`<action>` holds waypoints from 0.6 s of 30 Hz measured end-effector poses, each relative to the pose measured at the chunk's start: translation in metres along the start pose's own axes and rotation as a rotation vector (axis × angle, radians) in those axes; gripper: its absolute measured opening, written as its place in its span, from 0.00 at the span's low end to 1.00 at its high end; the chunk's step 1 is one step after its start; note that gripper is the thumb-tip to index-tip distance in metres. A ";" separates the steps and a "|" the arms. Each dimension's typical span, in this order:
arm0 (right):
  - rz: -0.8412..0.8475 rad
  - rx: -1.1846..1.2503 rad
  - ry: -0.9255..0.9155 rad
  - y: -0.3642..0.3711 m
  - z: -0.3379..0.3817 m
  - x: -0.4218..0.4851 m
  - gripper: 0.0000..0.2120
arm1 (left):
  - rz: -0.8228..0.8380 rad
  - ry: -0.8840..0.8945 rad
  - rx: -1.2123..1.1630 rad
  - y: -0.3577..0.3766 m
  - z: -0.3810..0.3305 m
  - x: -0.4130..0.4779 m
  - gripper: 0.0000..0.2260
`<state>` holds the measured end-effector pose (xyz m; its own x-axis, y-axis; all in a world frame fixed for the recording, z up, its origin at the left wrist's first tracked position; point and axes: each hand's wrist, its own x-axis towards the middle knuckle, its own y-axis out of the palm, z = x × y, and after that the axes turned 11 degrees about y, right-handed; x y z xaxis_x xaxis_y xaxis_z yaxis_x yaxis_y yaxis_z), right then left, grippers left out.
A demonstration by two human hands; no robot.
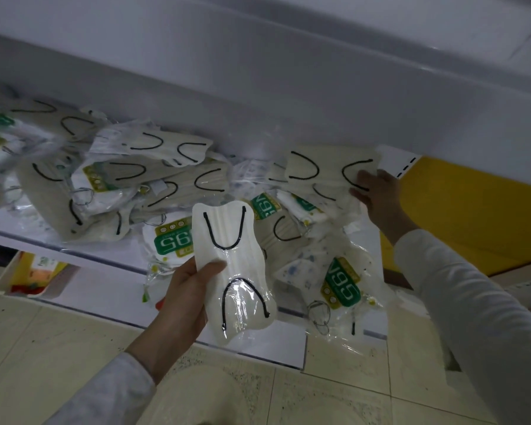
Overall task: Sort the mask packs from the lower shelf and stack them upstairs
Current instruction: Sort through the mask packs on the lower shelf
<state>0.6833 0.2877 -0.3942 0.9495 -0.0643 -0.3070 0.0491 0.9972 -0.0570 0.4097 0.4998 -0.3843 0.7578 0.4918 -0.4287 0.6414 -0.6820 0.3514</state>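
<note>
Where the lower shelf (105,260) runs across the view, a loose pile of mask packs (154,179) covers most of its surface.

Item 1: white mask pack (230,271), clear wrapper, black ear loops at both ends. It is held in front of the lower shelf's edge, clear of the pile, standing on end. The left hand (184,289) grasps it from the left side, thumb across the front at mid-length and the other fingers behind.

Item 2: cream mask pack (328,167), black ear loops, lying on top of the pile at the right end of the lower shelf. The right hand (377,194) has its fingers on this pack's right end, over one loop. Whether it pinches the pack or only touches it cannot be told.

Item 3: green-labelled packs (341,286), marked "95", mixed into the pile. Some hang over the lower shelf's front edge.

Item 4: remaining cream packs with black loops, heaped toward the left end of the lower shelf, overlapping one another at all angles.

Item 5: white panel (288,102), directly above the lower shelf, with a white tag (399,162) beside the right hand.

Item 6: yellow panel (472,210), right of the lower shelf.

Item 7: white tray (3,283), below the lower shelf at its left end, holding colourful packets.

Item 8: tiled floor (319,394), in front of and beneath the lower shelf.
</note>
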 end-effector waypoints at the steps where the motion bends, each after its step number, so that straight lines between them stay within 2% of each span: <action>1: 0.065 0.015 -0.006 -0.002 0.003 -0.005 0.03 | -0.006 -0.001 -0.024 0.003 0.000 0.001 0.09; 2: 0.221 -0.048 0.020 -0.006 0.004 -0.002 0.08 | -0.013 -0.004 -0.046 0.005 0.001 0.002 0.09; 3: 0.341 -0.108 -0.079 -0.007 0.004 -0.009 0.10 | -0.017 -0.012 -0.070 0.007 0.001 0.004 0.10; 4: 0.528 0.022 0.062 -0.003 0.006 -0.015 0.09 | -0.018 -0.026 -0.099 0.008 0.001 0.005 0.11; 5: 0.610 0.067 0.139 0.006 0.011 -0.027 0.09 | -0.018 -0.048 -0.135 0.009 0.002 0.007 0.13; 6: 0.621 0.075 0.172 0.014 0.011 -0.035 0.15 | -0.013 -0.075 -0.169 0.011 0.001 0.009 0.14; 7: 0.677 0.030 0.280 0.022 0.020 -0.050 0.20 | -0.003 -0.101 -0.194 0.013 0.000 0.010 0.16; 8: 0.723 -0.210 0.249 0.027 0.024 -0.060 0.20 | 0.014 -0.124 -0.201 0.015 -0.001 0.011 0.17; 9: 0.758 -0.389 0.205 0.034 0.033 -0.076 0.15 | 0.035 -0.142 -0.194 0.017 0.000 0.012 0.18; 12: 0.787 -0.698 -0.031 0.048 0.041 -0.098 0.11 | 0.106 -0.177 -0.127 0.025 0.002 0.011 0.22; 14: 0.781 -0.770 -0.141 0.060 0.039 -0.102 0.14 | 0.161 -0.168 -0.093 0.029 0.005 0.009 0.22; 18: 0.648 -0.869 -0.268 0.073 0.029 -0.108 0.14 | 0.224 -0.060 0.010 0.031 0.011 0.003 0.12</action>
<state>0.5929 0.3683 -0.3380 0.7586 0.5728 -0.3107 -0.6133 0.4665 -0.6374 0.4308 0.4743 -0.3836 0.8726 0.2949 -0.3893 0.4564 -0.7762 0.4350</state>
